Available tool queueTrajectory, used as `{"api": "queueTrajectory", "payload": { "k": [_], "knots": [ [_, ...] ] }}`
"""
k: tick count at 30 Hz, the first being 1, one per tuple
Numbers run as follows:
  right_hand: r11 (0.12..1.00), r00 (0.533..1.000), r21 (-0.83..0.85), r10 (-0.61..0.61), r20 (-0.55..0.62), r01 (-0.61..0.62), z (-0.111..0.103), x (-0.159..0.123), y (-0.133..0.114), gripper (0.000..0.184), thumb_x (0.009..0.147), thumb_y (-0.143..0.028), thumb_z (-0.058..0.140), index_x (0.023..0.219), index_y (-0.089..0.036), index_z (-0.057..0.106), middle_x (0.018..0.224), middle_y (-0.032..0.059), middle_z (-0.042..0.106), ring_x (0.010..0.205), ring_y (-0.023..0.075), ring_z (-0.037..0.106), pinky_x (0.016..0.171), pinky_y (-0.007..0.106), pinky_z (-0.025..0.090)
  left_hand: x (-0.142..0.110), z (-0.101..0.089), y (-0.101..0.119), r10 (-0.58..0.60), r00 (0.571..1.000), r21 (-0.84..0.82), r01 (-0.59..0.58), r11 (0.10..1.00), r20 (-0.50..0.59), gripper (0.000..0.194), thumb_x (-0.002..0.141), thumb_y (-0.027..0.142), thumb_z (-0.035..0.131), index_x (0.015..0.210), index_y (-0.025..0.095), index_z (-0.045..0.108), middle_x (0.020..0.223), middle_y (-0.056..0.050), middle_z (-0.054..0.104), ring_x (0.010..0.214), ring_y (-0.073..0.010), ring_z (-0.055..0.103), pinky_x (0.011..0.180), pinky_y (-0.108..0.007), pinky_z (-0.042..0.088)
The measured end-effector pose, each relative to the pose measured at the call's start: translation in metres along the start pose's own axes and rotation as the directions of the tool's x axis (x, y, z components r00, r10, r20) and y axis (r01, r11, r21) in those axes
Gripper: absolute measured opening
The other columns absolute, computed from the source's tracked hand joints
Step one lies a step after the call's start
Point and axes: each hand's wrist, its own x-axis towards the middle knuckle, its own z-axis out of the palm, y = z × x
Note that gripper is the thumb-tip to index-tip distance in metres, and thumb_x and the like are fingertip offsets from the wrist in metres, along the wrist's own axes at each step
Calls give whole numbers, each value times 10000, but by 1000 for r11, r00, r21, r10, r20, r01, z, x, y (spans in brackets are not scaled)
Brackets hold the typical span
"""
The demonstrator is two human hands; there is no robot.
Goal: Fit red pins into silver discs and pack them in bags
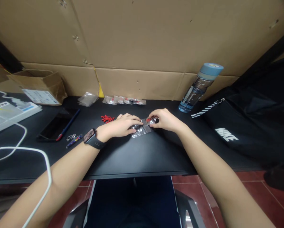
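Note:
My left hand [126,125], with a dark watch at its wrist, has its fingers closed on a small clear plastic bag [140,131] on the black table. My right hand [165,120] pinches a small round silvery item with a red cord [151,121] by its edge. This item is at the bag's right end; whether it is partly inside I cannot tell. Just left of my left hand lies a small heap of red cords [107,118]. Behind both hands is a row of bagged round items [124,100], and flat clear bags [87,99] are stacked farther left.
A water bottle [199,88] and a black bag [246,126] stand on the right. At left are a phone [58,125], a pen [69,124], a keychain [74,141], a cardboard box [41,85] and a power strip [11,117]. A white cable [46,158] crosses my left forearm.

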Motion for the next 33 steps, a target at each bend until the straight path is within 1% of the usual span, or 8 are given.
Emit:
{"api": "queueTrajectory", "payload": {
  "k": [5, 8, 15, 20, 22, 24, 26, 33],
  "knots": [
    [986, 998, 169, -9, 59, -1, -1, -1, -3, 267, 767, -212, 854, 1032, -211, 818, 934, 21, 808, 861, 192, 738, 827, 292, 556, 0, 3, -5, 23, 999, -1, -23, 1000, -27, 477, 995, 349, 610, 1469, 401, 613, 1575, -32, 568, 1392, -339, 494, 1120, -508, 386],
    [964, 999, 266, 13, 45, -24, 1, -1, -3, 290, 742, -208, 863, 1027, -205, 809, 971, 27, 810, 920, 203, 765, 903, 315, 595, 0, 3, -5, 38, 998, -12, -39, 999, -51, 477, 984, 350, 626, 1459, 392, 623, 1550, -38, 595, 1376, -332, 523, 1114, -493, 396],
    [798, 985, 597, -21, 169, -86, 4, -1, 13, 357, 744, -224, 839, 1095, -193, 776, 1112, 55, 808, 1094, 233, 772, 1081, 417, 590, -1, 0, -8, 70, 995, -43, -74, 996, -74, 507, 946, 327, 682, 1447, 377, 623, 1487, -35, 655, 1384, -308, 556, 1122, -455, 399],
    [788, 980, 611, -54, 191, -75, 4, 1, 21, 401, 748, -341, 885, 1101, -177, 785, 1131, 86, 806, 1118, 262, 763, 1089, 449, 569, -1, -4, -9, 95, 994, -125, -100, 987, -46, 430, 1051, 338, 488, 1463, 358, 610, 1452, -50, 676, 1372, -274, 576, 1120, -425, 406],
    [790, 978, 609, -64, 198, -72, 4, 1, 22, 409, 766, -349, 879, 1126, -181, 780, 1146, 91, 803, 1139, 270, 759, 1080, 444, 571, 0, -4, -5, 48, 996, -109, -57, 992, -76, 467, 1030, 498, 538, 1456, 322, 614, 1421, -83, 686, 1351, -314, 580, 1112, -450, 404],
    [796, 979, 602, -61, 195, -70, 4, 0, 20, 403, 793, -347, 861, 1151, -186, 771, 1169, 92, 797, 1152, 273, 758, 1070, 436, 577, 1, -2, 2, 15, 991, -81, -25, 996, -129, 672, 910, 663, 671, 1466, 293, 589, 1412, -116, 679, 1356, -360, 561, 1119, -487, 380],
    [803, 981, 592, -55, 185, -67, 4, -1, 17, 390, 820, -340, 840, 1171, -193, 758, 1197, 88, 787, 1149, 268, 761, 1050, 422, 589, 2, 2, 8, 5, 985, -62, -16, 998, -174, 826, 812, 721, 754, 1484, 287, 550, 1414, -132, 671, 1374, -386, 534, 1124, -513, 351],
    [832, 989, 547, 16, 146, -94, 7, 1, 14, 367, 846, -339, 814, 1169, -192, 723, 1176, 76, 765, 907, 205, 796, 882, 346, 639, 5, 10, 13, -18, 981, -100, -1, 995, -194, 656, 896, 563, 754, 1453, 300, 529, 1425, -101, 669, 1345, -351, 549, 1085, -489, 340]
  ]
}}
